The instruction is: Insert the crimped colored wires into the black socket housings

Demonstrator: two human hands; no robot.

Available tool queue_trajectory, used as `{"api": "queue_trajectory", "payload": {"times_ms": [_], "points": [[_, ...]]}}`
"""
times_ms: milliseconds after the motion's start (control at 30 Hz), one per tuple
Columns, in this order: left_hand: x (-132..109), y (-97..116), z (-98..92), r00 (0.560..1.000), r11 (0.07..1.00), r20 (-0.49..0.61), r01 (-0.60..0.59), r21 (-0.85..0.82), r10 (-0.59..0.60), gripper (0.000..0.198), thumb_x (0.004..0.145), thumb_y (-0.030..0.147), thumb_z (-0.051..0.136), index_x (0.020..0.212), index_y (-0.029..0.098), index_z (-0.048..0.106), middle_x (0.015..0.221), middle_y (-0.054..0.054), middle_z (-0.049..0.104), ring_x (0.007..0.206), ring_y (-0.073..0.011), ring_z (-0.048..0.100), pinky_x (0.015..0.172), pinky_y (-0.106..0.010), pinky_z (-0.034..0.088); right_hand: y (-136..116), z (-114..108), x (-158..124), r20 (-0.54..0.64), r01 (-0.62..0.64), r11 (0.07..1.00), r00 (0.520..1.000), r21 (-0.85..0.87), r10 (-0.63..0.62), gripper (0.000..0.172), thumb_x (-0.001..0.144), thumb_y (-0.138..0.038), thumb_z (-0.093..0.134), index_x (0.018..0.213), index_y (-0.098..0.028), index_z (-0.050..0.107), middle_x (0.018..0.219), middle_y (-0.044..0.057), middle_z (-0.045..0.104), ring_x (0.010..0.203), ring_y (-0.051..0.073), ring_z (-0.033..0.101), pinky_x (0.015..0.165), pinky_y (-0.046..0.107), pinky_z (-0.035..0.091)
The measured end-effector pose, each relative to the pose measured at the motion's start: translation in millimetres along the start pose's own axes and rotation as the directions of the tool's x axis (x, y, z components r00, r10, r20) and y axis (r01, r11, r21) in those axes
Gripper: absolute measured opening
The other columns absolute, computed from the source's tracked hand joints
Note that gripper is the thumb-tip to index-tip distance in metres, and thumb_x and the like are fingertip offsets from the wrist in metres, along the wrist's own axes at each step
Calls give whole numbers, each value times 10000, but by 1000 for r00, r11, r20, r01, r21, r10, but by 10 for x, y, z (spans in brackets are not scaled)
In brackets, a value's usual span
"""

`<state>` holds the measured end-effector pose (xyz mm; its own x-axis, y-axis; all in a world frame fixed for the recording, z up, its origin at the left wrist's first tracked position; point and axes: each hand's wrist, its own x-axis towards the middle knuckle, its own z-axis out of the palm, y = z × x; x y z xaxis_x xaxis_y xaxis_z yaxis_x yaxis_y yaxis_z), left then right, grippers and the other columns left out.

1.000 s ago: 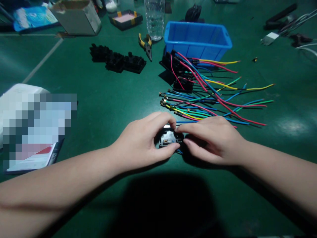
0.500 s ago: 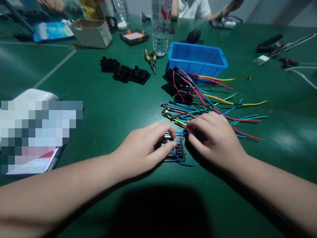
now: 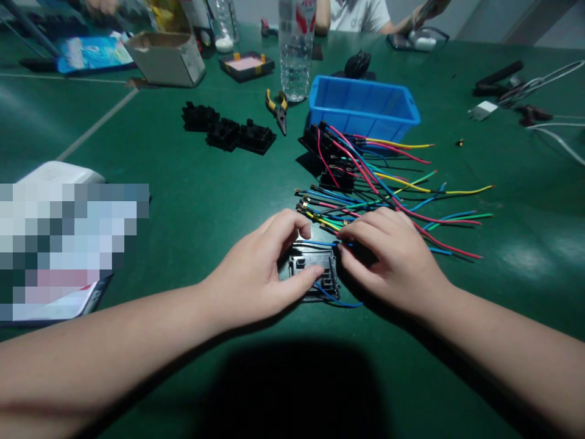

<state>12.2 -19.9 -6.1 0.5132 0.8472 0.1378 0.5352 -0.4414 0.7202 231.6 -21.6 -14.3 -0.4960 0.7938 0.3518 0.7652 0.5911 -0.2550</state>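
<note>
A small black plastic housing (image 3: pixel 302 258) with ribbed compartments lies flat on the green table. My left hand (image 3: pixel 265 265) is at its left side, thumb pressed on its top, index finger raised and bent above its far edge. A thin blue wire (image 3: pixel 345 303) curves out from under that thumb to the right. Across the housing's far edge runs a second blue wire (image 3: pixel 317 243); my right hand (image 3: pixel 388 247) pinches it between thumb and fingers. Just beyond lies a bundle of coloured wires (image 3: pixel 365 195) with metal terminals, beside wired black housings (image 3: pixel 336 178).
A blue bin (image 3: pixel 365 103) stands behind the wires. Pliers (image 3: pixel 277 113), several black plastic parts (image 3: pixel 253 135) and a water bottle (image 3: pixel 295 61) are left of it. A phone (image 3: pixel 55 308) lies at left, an open carton (image 3: pixel 167 61) farther back. A person (image 3: pixel 359 15) sits opposite.
My left index finger has lifted away from the thumb, uncovering more of the housing and the wire at its far edge. My right hand has shifted slightly left with the blue wire.
</note>
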Motion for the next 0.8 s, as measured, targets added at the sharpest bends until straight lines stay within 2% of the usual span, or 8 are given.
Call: {"api": "queue_trajectory", "payload": {"times_ms": [167,367,600,800], "points": [[-6,-11,-19,994,999,-102,-44,-14,42,280,839,205,590,1069,197,430,914,18,457,810,-119,468,745,-257,408,6,-2,5,18,11,1000,1000,-17,-11,118,886,-242,554,880,-174,650,824,34,636,817,217,522,718,372,353],[-1,-22,-34,995,997,-73,-72,-25,70,306,792,111,530,1078,166,438,952,-4,473,872,-143,469,814,-288,402,-8,-20,14,-20,35,999,999,5,-35,101,875,-213,562,833,-158,635,792,47,631,786,212,525,704,366,377],[40,-48,-39,991,986,-105,65,-154,-81,208,816,86,489,997,189,474,938,6,510,822,-135,488,767,-283,407,-28,-43,14,-54,48,998,998,44,-45,70,852,-189,542,816,-159,594,779,62,615,759,209,539,704,366,409],[52,-50,-42,988,969,-114,75,-236,-104,147,856,89,490,954,200,493,879,29,521,792,-115,509,734,-251,416,-25,-35,0,-28,48,997,999,65,-47,79,852,-183,515,832,-158,588,760,49,609,717,202,537,661,354,401]]}}
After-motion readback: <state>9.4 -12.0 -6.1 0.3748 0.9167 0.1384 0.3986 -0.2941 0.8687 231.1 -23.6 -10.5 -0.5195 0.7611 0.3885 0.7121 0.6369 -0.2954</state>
